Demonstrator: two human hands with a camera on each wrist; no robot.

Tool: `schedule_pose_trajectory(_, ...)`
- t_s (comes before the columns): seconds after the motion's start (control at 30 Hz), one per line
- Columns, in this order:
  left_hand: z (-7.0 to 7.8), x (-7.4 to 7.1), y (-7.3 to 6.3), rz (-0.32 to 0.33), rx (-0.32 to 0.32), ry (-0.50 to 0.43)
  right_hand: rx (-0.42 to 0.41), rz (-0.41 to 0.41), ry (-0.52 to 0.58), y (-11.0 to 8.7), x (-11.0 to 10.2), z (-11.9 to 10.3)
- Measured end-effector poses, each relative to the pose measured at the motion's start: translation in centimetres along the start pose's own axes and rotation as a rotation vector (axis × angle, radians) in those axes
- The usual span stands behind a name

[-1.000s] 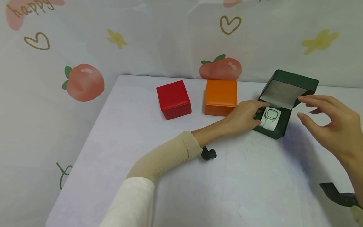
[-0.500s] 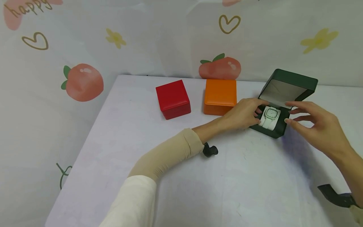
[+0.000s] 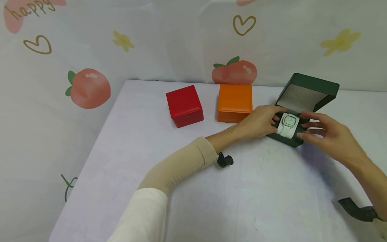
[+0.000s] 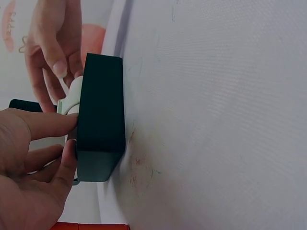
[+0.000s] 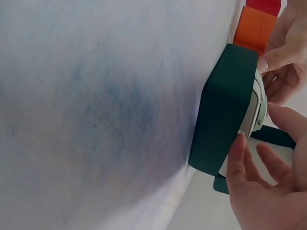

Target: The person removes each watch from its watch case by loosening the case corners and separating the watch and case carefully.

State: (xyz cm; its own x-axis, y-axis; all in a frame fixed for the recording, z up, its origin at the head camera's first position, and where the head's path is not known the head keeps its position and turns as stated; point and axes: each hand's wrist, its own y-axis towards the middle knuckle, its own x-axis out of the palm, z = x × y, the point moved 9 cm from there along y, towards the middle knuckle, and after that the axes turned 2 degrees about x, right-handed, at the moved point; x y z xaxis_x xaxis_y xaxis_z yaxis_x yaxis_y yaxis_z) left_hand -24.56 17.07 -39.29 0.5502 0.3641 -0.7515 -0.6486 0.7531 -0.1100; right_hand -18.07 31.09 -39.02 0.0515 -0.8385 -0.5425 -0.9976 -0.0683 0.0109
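Observation:
A dark green watch box (image 3: 294,143) stands with its lid raised at the table's right. Inside sits a white watch (image 3: 290,121) with a square face, strapped round a white cushion (image 3: 291,132). My left hand (image 3: 258,121) reaches in over the left wall, its thumb and a finger curled at the cushion's left end. At the right end, my right hand (image 3: 328,132) has its fingers spread and bent, fingertips right by the cushion. In the right wrist view, its thumb meets the box rim and one finger is near the watch (image 5: 260,115). Some fingertips are hidden.
An orange box (image 3: 235,101) stands shut just behind my left wrist. Farther left is a red box (image 3: 185,106), shut too. The white table (image 3: 121,168) ends at a printed backdrop (image 3: 169,40). A black strap piece (image 3: 359,210) juts from my right wrist.
My right hand has moved left and slightly down, from beside the raised lid to the cushion's right end. The left hand and the boxes have barely moved.

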Motion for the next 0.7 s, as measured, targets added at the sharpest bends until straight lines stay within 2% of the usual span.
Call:
schedule_pose_trajectory(0.17,0.04,0.09,0.05,-0.018,-0.004,0.007,0.04,-0.026,-0.113,0.27,0.22,0.4)
schedule_pose_trajectory(0.3,0.1,0.2,0.12,-0.036,0.002,0.012,0.037,-0.05,-0.21,0.55,0.38,0.45)
schedule_pose_trajectory(0.53,0.0,0.37,0.26,-0.049,0.007,0.027,-0.037,-0.027,-0.267,0.8,0.78,-0.03)
schedule_pose_trajectory(0.7,0.0,0.4,0.14,-0.041,0.019,0.036,-0.03,-0.011,-0.269,0.87,0.87,0.09)
